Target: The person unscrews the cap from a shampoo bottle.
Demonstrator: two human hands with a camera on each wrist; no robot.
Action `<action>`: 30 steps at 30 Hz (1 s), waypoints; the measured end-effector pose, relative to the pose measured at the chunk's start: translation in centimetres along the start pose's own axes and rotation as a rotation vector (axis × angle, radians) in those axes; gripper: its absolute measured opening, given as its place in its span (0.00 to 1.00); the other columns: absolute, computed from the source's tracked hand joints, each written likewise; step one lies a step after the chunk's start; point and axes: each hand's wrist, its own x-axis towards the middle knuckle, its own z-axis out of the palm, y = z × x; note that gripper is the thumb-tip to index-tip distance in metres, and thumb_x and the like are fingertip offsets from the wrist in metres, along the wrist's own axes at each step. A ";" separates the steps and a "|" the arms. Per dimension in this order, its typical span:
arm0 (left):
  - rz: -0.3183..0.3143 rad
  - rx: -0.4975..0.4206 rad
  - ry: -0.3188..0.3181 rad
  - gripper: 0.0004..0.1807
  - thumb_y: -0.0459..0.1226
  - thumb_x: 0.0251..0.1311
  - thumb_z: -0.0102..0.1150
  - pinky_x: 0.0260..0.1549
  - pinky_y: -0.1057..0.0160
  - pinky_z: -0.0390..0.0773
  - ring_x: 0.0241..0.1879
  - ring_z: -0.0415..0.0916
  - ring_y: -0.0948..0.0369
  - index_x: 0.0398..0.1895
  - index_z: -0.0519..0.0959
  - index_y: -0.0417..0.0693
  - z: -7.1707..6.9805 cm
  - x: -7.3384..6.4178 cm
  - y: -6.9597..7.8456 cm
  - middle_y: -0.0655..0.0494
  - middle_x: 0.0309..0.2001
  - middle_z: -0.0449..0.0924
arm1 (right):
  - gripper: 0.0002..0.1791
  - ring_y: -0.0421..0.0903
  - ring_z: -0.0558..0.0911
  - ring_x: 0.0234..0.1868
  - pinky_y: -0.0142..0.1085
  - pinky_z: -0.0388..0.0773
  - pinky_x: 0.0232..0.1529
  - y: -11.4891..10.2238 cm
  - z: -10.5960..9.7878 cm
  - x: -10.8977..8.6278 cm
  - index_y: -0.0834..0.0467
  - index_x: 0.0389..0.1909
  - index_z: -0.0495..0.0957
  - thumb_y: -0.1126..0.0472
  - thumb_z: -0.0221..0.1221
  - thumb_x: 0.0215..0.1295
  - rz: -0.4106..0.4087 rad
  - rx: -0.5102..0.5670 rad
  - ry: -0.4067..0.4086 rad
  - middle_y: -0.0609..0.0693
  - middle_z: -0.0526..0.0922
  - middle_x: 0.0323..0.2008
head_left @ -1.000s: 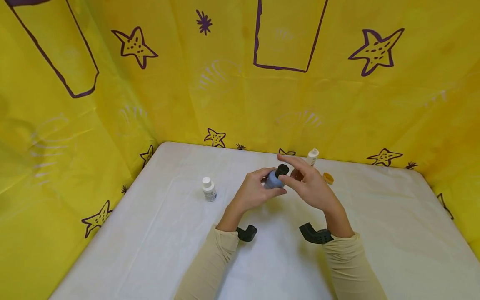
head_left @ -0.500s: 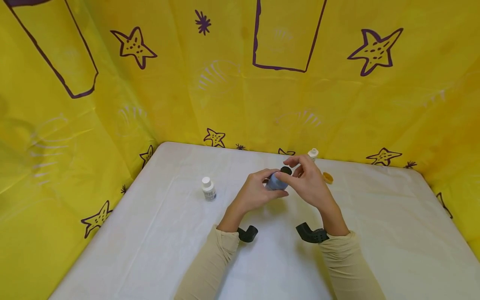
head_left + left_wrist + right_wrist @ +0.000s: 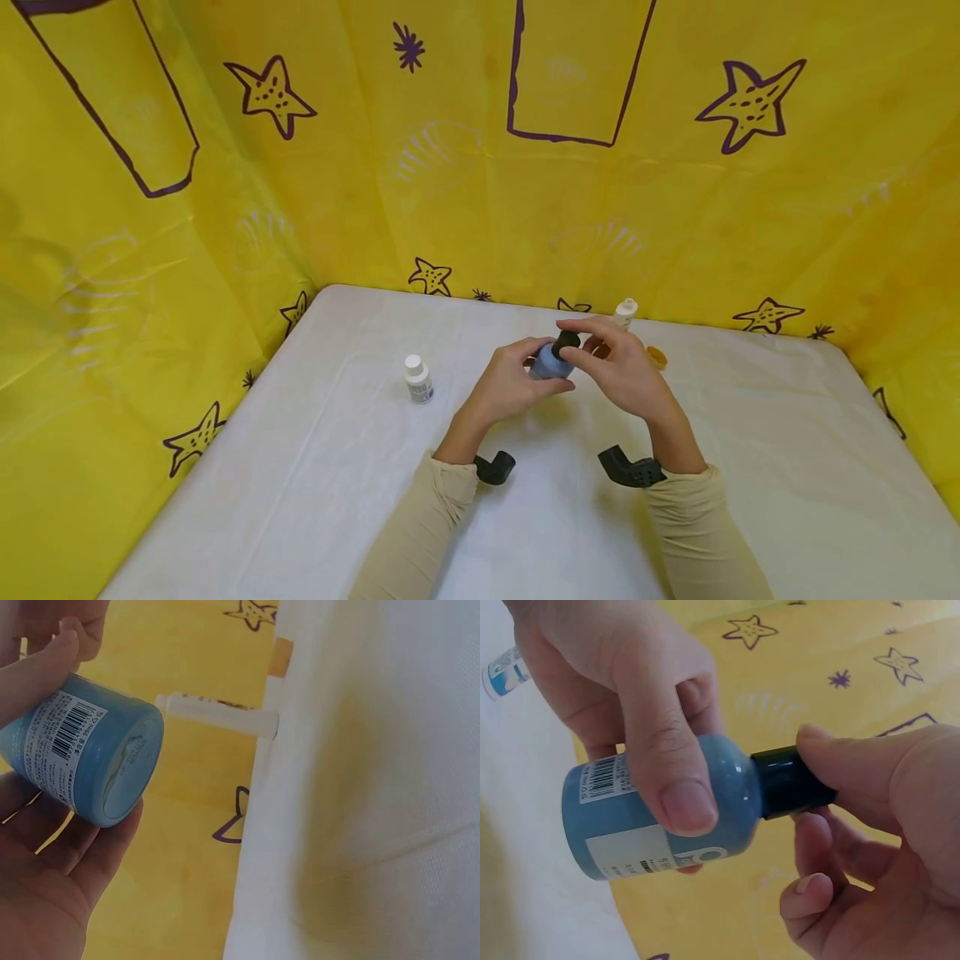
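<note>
A blue bottle [image 3: 550,364] with a white barcode label hangs tilted above the table, its base facing the left wrist camera. My left hand [image 3: 507,382] grips its body, the thumb [image 3: 686,802] pressed along the side in the right wrist view. The black cap [image 3: 789,782] sits on the bottle's neck. With thumb and fingers, my right hand [image 3: 624,367] pinches that cap. Part of the bottle's body is hidden behind the left hand's fingers.
To the left, a small white bottle [image 3: 418,380] with a white cap stands on the white-covered table [image 3: 300,483]. Behind the right hand are a slim white bottle [image 3: 626,311] and an orange cap [image 3: 657,358]. A yellow printed curtain [image 3: 480,208] borders the table's back.
My right hand has twisted at the cap, its fingers shifting round it, and drawn slightly right since half a second ago. The left hand stays nearly still with the bottle.
</note>
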 end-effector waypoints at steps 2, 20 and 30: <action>-0.007 -0.003 -0.002 0.29 0.49 0.54 0.77 0.53 0.62 0.81 0.51 0.81 0.61 0.59 0.81 0.56 0.0 0.0 0.0 0.60 0.55 0.85 | 0.20 0.43 0.78 0.37 0.31 0.77 0.39 0.0 -0.2 -0.1 0.54 0.63 0.80 0.62 0.63 0.70 -0.031 0.008 -0.023 0.53 0.82 0.56; 0.024 -0.012 -0.003 0.25 0.48 0.54 0.77 0.51 0.64 0.81 0.47 0.80 0.63 0.56 0.82 0.59 0.1 0.0 0.2 0.63 0.52 0.85 | 0.21 0.47 0.78 0.36 0.33 0.78 0.33 0.1 0.3 0.2 0.55 0.55 0.79 0.52 0.70 0.64 0.141 0.010 0.030 0.51 0.80 0.46; 0.002 -0.007 0.003 0.27 0.46 0.53 0.78 0.51 0.63 0.81 0.49 0.81 0.62 0.57 0.82 0.57 0.1 -0.1 0.0 0.61 0.53 0.85 | 0.19 0.46 0.77 0.33 0.32 0.76 0.32 0.0 -0.1 0.0 0.53 0.57 0.82 0.56 0.68 0.66 0.088 0.013 -0.004 0.51 0.84 0.45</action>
